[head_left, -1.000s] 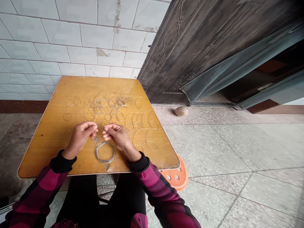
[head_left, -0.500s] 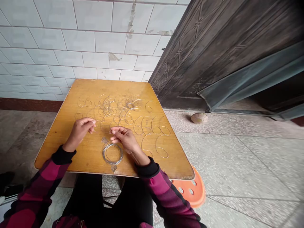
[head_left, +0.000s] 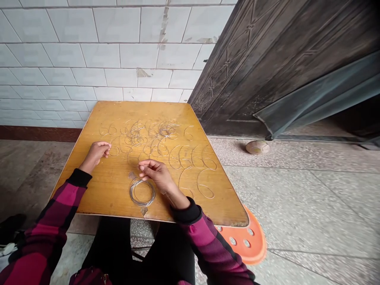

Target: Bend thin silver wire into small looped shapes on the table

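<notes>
My left hand [head_left: 99, 152] is over the left part of the wooden table, thumb and fingers pinched at the end of a thin curved piece of wire [head_left: 114, 153]. My right hand [head_left: 157, 174] is held above the near middle, also closed in a pinch; what lies between its fingertips is too fine to make out. Just below it lies a coil of silvery wire [head_left: 142, 192]. Many thin curled wire pieces [head_left: 137, 132] lie scattered and partly tangled beyond both hands. Larger single curls [head_left: 206, 184] rest to the right.
The yellow-brown table [head_left: 103, 194] stands against a white tiled wall [head_left: 89, 59]. An orange stool [head_left: 252, 241] sticks out under its near right corner. A rounded stone-like object [head_left: 257, 147] lies on the floor by the dark carved door [head_left: 237, 75], where a grey cloth [head_left: 311, 97] hangs.
My left hand has moved left and away from me, widening the gap between the hands. My right hand stays nearly in place, still pinched. The view has shifted slightly.
</notes>
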Demonstrator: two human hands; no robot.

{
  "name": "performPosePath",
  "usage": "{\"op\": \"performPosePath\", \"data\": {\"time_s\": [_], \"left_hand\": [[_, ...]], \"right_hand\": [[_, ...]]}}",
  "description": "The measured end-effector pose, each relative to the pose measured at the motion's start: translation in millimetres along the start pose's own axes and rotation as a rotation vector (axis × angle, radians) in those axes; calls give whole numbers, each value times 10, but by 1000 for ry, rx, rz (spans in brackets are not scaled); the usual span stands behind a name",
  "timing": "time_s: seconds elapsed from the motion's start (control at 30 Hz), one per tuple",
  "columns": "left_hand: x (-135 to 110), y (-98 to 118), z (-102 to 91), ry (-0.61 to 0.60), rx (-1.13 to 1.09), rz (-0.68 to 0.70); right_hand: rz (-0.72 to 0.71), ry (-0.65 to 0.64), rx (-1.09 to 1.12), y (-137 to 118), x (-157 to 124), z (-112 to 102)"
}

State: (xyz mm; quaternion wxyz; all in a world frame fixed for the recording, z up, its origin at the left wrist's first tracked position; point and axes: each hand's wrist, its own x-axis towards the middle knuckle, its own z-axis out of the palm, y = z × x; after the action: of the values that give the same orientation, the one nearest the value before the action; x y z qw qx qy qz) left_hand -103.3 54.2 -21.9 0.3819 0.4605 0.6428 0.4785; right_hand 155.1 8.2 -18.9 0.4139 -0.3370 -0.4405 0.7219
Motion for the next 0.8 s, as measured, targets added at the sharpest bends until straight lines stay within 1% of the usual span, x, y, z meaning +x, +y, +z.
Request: {"op": "performPosePath", "data": {"time_s": [0.1,0.17,0.23,0.27,0.3,0.33,0.37,0.43,0.5,0.53,0.57,0.6,0.63,0.73,0.77,0.8], "left_hand": [[52,-88,-50,38,77,7],[56,-91,-102,80,153,29],[14,-42,-124,136,279,99],[-33,1,-113,143,350,157],[-101,54,-86,117,410,221],[-188,115,-44,40,443,286],[-292,180,13,-111,447,343],[-527,308,147,-476,480,396],[-742,400,280,-867,513,404],[-823,423,335,-996,521,413],[-879,429,380,-1053,545,430],[-912,418,415,-1040,582,458],[-923,392,440,-979,624,489],[-894,266,484,-725,740,567],[-885,221,496,-678,763,582],[-885,179,510,-656,783,593]], "right_hand": [[-12,3,-24,-13,-4,-3],[-30,23,-55,-25,-3,-9],[-60,54,-89,-40,2,-23],[-78,69,-105,-48,5,-32],[-96,83,-121,-58,9,-43],[-115,94,-135,-68,13,-56],[-135,105,-150,-79,16,-71],[-179,127,-194,-101,20,-113],[-224,141,-259,-122,21,-175],[-239,135,-300,-132,19,-214],[-247,118,-347,-140,17,-257],[-253,98,-401,-147,12,-301],[-264,78,-468,-153,6,-344],[-310,-9,-728,-165,-26,-441],[-317,-55,-819,-166,-38,-457],[-313,-113,-911,-165,-50,-463]]}}
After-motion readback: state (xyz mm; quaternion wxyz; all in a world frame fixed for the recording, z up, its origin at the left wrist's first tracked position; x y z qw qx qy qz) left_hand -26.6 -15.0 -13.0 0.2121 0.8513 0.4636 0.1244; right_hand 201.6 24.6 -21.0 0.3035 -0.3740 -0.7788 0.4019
